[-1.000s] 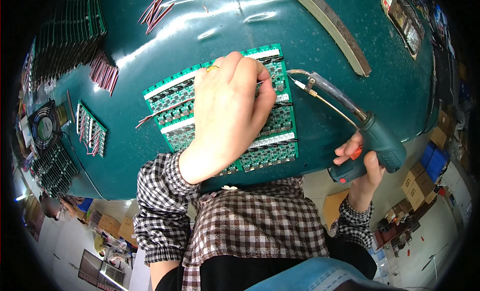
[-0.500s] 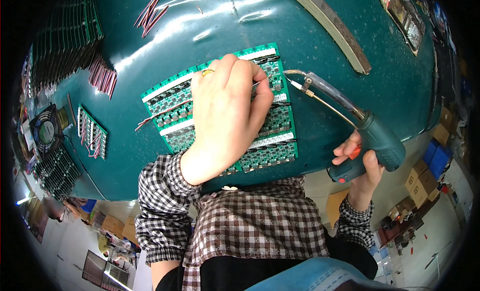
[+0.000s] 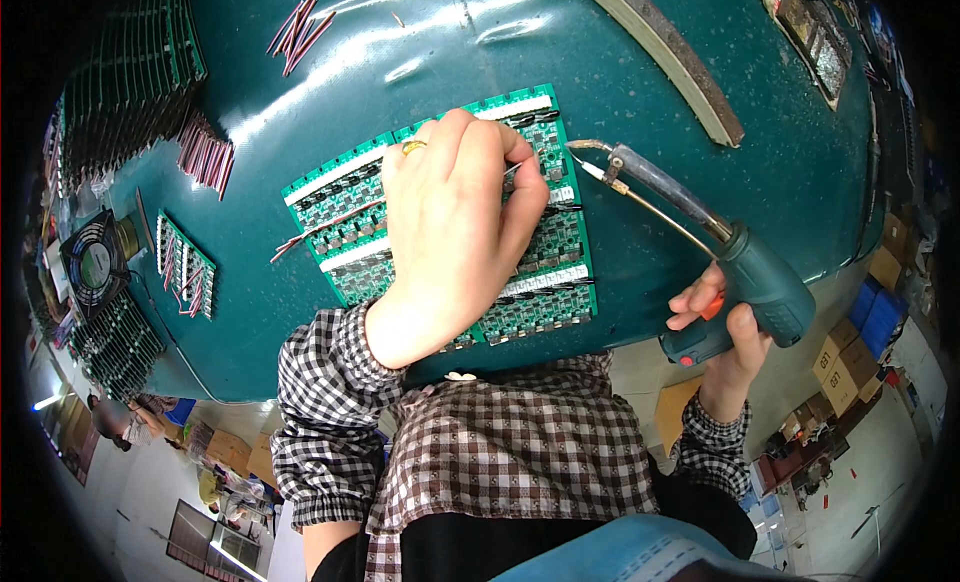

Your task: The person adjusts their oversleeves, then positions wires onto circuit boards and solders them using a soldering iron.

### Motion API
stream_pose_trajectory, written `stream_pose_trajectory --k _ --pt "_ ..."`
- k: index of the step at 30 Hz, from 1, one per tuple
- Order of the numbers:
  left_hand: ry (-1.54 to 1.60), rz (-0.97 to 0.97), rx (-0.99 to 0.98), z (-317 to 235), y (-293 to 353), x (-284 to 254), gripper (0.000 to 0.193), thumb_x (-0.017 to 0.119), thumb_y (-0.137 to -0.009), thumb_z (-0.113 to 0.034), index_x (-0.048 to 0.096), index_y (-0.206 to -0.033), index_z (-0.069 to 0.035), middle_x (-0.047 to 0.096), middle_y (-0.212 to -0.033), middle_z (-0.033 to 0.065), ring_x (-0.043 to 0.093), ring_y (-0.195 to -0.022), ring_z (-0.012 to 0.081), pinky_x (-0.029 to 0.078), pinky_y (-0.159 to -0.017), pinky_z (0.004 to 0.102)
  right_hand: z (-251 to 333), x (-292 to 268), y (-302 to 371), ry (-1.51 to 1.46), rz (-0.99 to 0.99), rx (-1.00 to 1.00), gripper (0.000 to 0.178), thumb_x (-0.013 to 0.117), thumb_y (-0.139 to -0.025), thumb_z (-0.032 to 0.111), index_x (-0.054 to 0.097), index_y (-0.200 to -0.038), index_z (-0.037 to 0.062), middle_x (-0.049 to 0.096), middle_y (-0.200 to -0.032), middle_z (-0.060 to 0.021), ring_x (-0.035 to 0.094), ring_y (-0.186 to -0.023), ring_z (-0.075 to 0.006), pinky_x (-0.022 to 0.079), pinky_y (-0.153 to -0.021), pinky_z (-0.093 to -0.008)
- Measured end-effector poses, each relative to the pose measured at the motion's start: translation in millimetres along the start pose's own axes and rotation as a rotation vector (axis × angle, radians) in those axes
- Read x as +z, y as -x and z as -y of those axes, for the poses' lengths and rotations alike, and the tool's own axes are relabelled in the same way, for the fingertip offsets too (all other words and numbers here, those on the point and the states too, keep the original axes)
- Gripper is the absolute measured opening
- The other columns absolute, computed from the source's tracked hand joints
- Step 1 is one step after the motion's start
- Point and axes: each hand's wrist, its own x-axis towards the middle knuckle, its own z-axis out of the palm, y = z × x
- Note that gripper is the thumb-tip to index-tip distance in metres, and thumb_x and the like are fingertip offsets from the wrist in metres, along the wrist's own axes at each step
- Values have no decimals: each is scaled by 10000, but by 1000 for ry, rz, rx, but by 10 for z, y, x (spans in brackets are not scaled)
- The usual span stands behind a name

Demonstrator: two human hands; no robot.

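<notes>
Two green circuit board panels (image 3: 350,282) lie side by side on the green mat, lined with white connectors and small black parts. Over them is my left hand (image 3: 450,202), thumb and forefinger pinched on a thin wire (image 3: 292,246); its reddish and white tail sticks out left of the hand, and its other end shows at the fingertips. My right hand (image 3: 735,332) grips a dark green soldering gun (image 3: 765,287) with a red trigger, fingers at that trigger. The gun's tip and thin feed tube come together just right of the board's upper right edge, apart from the left fingertips.
Bundles of cut wires (image 3: 207,154) lie at the left and top. Stacked circuit boards (image 3: 135,62) fill the far left, near a small wired board (image 3: 185,264) and a black fan (image 3: 95,262). A curved-looking wooden bar (image 3: 670,62) lies at the upper right.
The soldering gun's body and my right hand have shifted very slightly to the right. My left hand stays almost still, its pinch unchanged.
</notes>
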Motion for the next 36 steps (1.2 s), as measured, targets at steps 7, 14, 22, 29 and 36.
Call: stream_pose_trajectory --k 7,14,22,29,36 --pt "-44 -57 28 3 -9 23 154 664 -691 -32 531 -740 -90 489 -669 2 488 -627 163 320 -613 308 13 -4 1 14 11 -12 503 594 -842 316 484 -1082 -113 575 -795 -145 644 -741 -253 580 -558 -307" --pt "-50 -50 27 -10 -17 14 150 666 -697 -40 532 -741 -92 487 -670 -3 483 -627 159 311 -613 306 33 -19 5 -66 19 25 518 662 -809 264 489 -1084 -139 599 -834 -170 647 -765 -296 580 -606 -361" --pt "-44 -66 15 -3 -4 32 146 659 -694 -41 532 -741 -95 480 -669 -5 478 -629 157 303 -611 305 60 29 22 -13 -6 31 501 670 -797 245 499 -1076 -134 603 -828 -162 646 -758 -290 576 -608 -353" --pt "-54 -53 13 1 12 54 192 671 -669 -85 510 -774 -94 488 -733 53 504 -703 238 334 -635 353 75 37 23 16 -10 33 491 671 -789 246 510 -1061 -130 604 -807 -159 642 -739 -282 570 -599 -351" --pt "-56 -86 32 22 12 56 158 668 -684 -57 529 -742 -103 475 -670 -6 480 -641 165 303 -607 320 78 46 11 8 -8 44 467 676 -780 245 531 -1036 -118 609 -741 -150 638 -686 -262 551 -627 -364"
